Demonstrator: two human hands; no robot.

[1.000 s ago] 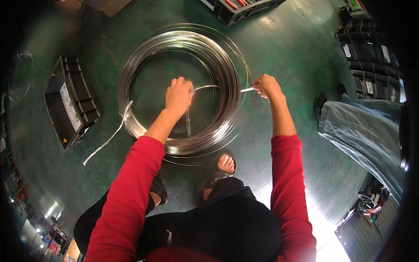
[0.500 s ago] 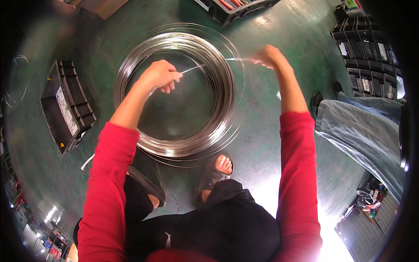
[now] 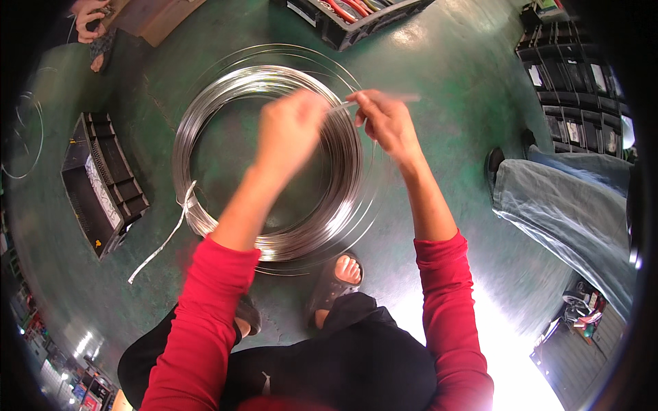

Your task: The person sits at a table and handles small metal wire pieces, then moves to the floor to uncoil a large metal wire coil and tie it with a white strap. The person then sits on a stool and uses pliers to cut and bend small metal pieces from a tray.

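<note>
A large coil of shiny metal wire lies on the floor in front of my feet. Over its upper right side my hands are close together, with a thin white strip running between them. My left hand, smeared by motion, is closed at one end of the strip. Thumb and fingers of my right hand pinch it farther along, and a blurred end sticks out to the right. Another white strip is tied around the coil's lower left, its long tail lying on the floor.
A black compartmented bin stands left of the coil. Beyond it is a black crate with red-handled tools. At right are stacked black bins and a person's trouser legs. Another person's hand shows at the top left.
My hands have come together from wide apart, left hand rightward and right hand leftward. The strip stretched between them now spans a short gap. Another person's hand has appeared at the top left.
</note>
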